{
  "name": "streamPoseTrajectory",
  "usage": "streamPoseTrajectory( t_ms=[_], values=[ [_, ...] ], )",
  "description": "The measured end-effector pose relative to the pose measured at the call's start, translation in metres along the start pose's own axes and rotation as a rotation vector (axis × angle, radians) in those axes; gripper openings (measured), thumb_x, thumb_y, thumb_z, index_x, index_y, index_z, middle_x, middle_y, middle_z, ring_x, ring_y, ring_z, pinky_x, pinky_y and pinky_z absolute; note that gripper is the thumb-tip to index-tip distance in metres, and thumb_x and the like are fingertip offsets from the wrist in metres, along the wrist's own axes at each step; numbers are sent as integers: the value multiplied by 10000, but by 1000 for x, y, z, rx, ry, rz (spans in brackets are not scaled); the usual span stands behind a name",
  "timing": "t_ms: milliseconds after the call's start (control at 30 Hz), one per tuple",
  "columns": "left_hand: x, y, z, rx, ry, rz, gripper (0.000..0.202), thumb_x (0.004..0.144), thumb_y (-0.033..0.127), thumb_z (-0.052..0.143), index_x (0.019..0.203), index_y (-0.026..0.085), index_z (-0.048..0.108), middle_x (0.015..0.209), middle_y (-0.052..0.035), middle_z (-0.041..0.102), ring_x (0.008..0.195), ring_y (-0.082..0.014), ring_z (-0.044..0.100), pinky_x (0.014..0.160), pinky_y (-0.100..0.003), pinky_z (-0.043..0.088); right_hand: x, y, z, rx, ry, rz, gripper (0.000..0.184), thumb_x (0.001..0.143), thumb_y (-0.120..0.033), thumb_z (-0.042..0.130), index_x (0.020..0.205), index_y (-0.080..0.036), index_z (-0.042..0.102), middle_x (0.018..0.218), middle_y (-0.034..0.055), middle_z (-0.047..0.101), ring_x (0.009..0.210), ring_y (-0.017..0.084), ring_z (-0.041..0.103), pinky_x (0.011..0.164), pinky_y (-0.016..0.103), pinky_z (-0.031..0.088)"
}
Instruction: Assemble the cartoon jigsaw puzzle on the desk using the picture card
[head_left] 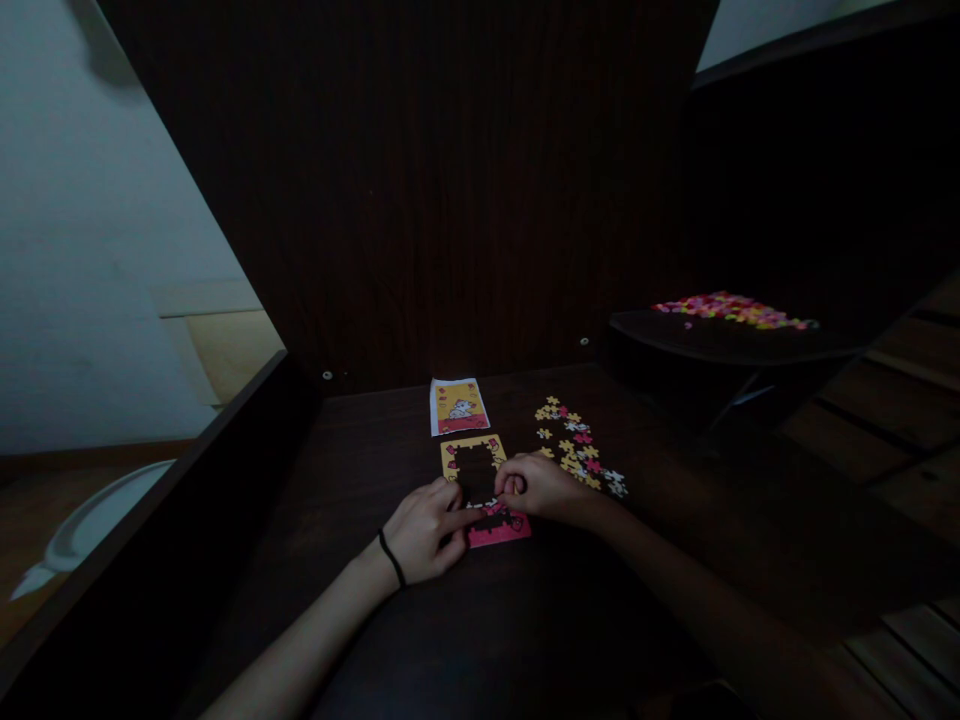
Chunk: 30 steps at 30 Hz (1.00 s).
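A small jigsaw puzzle (474,455) lies on the dark wooden table (525,620), its yellow and pink border assembled around a dark gap in the middle. My left hand (424,528) rests on the table at the puzzle's lower left, index finger stretched onto the pink bottom edge, the other fingers curled. My right hand (536,487) sits at the puzzle's right edge, fingers pinched together over a small piece I cannot make out. Loose puzzle pieces (576,447) are scattered just right of that hand. A reference picture card (458,405) lies beyond the puzzle.
A dark wooden panel (450,200) rises behind the table. On a dark shelf (720,340) at the right lies a pile of pink and yellow pieces (731,310). A pale wall and floor show at the left. The scene is dim.
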<state>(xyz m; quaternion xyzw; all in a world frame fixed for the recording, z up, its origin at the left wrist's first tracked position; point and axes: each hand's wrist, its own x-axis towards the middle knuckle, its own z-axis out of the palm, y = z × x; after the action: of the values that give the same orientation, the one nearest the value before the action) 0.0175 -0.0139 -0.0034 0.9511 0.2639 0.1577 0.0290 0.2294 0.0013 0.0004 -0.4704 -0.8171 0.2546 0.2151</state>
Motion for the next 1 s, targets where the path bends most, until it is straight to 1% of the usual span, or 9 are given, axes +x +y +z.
streamPoseTrajectory(
  t_ms=[133, 200, 333, 467, 633, 800, 1000],
  values=[
    [0, 0, 1, -4, 7, 5, 343, 727, 159, 426, 1024, 232, 580, 767, -34, 454, 713, -160, 432, 617, -272, 380, 0, 1, -1, -30, 7, -33, 89, 607, -107, 561, 653, -155, 620, 572, -16, 553, 535, 91, 487, 516, 193, 376],
    [0, 0, 1, -7, 8, 6, 348, 722, 155, 429, 1027, 233, 579, 764, -34, 454, 708, -159, 431, 616, -271, 381, -1, 1, -3, -48, 9, -59, 89, 614, -115, 575, 678, -158, 621, 587, -17, 546, 562, 96, 485, 542, 199, 378],
    [0, 0, 0, -8, 8, 3, 348, 725, 150, 428, 1029, 229, 578, 761, -36, 461, 707, -160, 433, 613, -273, 382, -3, -2, -9, -80, -46, -133, 163, 631, -203, 616, 793, -181, 626, 697, -5, 557, 674, 117, 495, 640, 226, 390],
    [1, 1, 0, -5, 24, 16, 348, 730, 151, 420, 1034, 219, 575, 762, -37, 466, 708, -156, 439, 617, -269, 390, -5, -4, -12, -130, -106, -132, 212, 630, -244, 629, 837, -197, 624, 787, 14, 562, 767, 145, 492, 709, 258, 384],
    [1, 1, 0, -9, 24, 13, 345, 730, 150, 421, 1030, 219, 577, 757, -34, 470, 703, -154, 443, 612, -267, 391, -4, -4, -11, -138, -120, -125, 188, 634, -246, 628, 816, -200, 618, 789, 11, 559, 771, 146, 489, 708, 258, 379],
    [0, 1, 0, -6, 29, 10, 342, 726, 151, 424, 1021, 223, 583, 748, -32, 465, 695, -151, 442, 608, -265, 392, -4, -4, -12, -169, -119, -143, 190, 635, -296, 649, 797, -203, 615, 778, 8, 563, 781, 152, 488, 720, 266, 365],
    [0, 0, 1, -10, 17, 5, 344, 729, 153, 426, 1027, 230, 580, 761, -34, 469, 706, -155, 446, 606, -266, 388, -4, -3, -11, -213, -90, -165, 194, 634, -338, 656, 758, -196, 610, 770, 9, 575, 772, 155, 491, 699, 268, 354]
  ],
)
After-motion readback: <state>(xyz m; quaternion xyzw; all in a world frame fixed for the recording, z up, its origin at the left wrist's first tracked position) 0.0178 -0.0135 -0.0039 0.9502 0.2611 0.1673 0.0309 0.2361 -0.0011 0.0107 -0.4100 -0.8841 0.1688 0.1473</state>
